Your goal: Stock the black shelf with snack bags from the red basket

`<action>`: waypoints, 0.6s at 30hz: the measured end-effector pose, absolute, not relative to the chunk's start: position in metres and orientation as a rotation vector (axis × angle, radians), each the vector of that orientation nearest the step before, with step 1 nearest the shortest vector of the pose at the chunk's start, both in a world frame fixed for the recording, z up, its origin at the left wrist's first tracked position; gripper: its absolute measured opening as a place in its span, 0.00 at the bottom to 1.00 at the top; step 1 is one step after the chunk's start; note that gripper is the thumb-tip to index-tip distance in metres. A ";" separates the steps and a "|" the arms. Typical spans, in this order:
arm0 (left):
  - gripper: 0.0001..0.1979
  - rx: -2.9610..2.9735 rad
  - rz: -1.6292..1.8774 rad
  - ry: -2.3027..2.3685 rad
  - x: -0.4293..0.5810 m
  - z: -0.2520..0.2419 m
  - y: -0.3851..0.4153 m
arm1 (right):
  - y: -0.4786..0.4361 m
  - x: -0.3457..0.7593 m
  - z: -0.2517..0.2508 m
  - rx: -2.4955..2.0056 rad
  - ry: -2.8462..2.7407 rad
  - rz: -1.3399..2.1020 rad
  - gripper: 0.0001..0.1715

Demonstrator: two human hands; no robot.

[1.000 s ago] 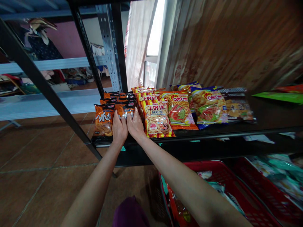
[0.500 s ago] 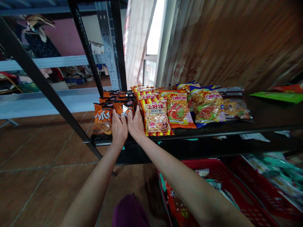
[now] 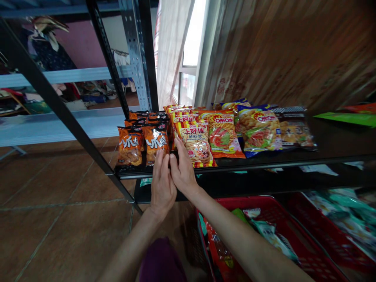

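My left hand (image 3: 163,184) is at the front edge of the black shelf (image 3: 235,166), fingers extended, just below an orange snack bag (image 3: 156,141). Nothing is in it. Beside it, my right hand (image 3: 184,168) has its fingers stretched up against the lower left side of a red-and-yellow prawn cracker bag (image 3: 196,141). The two hands touch near the thumbs. Several orange bags with black tops stand in two columns at the shelf's left end, one more front bag (image 3: 129,147) being fully visible. Right of the crackers stands an orange noodle-snack bag (image 3: 221,135).
Blue-and-yellow bags (image 3: 260,131) and a brown bag (image 3: 295,131) stand farther right, then a green packet (image 3: 343,118) lies flat. Below the shelf are red baskets (image 3: 252,200) with packets. A black post (image 3: 64,113) rises at the left.
Both hands have moved down and right, off the front of the right-hand orange bag, which now shows whole. My right hand has come to the cracker bag's left side.
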State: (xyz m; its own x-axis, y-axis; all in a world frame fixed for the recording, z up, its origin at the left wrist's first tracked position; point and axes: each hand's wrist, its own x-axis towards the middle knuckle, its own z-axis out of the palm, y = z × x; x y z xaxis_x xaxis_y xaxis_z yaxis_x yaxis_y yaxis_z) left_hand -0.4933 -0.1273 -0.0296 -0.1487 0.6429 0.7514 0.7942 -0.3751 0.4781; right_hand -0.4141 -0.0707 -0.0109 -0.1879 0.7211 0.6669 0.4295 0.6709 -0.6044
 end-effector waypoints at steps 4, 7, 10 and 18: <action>0.22 -1.774 -1.460 -1.760 -0.499 -0.038 -0.138 | -0.077 -0.384 -0.011 -0.892 -1.883 0.220 0.27; 0.21 -1.590 -1.459 -1.856 -0.525 -0.043 -0.146 | -0.078 -0.372 -0.011 -0.889 -1.914 0.219 0.24; 0.21 -1.397 -1.503 -1.896 -0.552 -0.048 -0.160 | -0.085 -0.372 -0.016 -0.865 -1.954 0.296 0.23; 0.18 -1.688 -1.510 -1.927 -0.545 -0.056 -0.182 | -0.118 -0.393 -0.040 -0.860 -2.019 0.374 0.25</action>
State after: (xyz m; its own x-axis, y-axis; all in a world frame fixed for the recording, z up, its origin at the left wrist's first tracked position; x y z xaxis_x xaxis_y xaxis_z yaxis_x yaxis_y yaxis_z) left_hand -0.5445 -0.1818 -0.0564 -0.3459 0.6456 0.6808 0.8154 -0.1522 0.5586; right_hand -0.3930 -0.1179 -0.0404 -0.3691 0.6971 0.6146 0.4310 0.7143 -0.5513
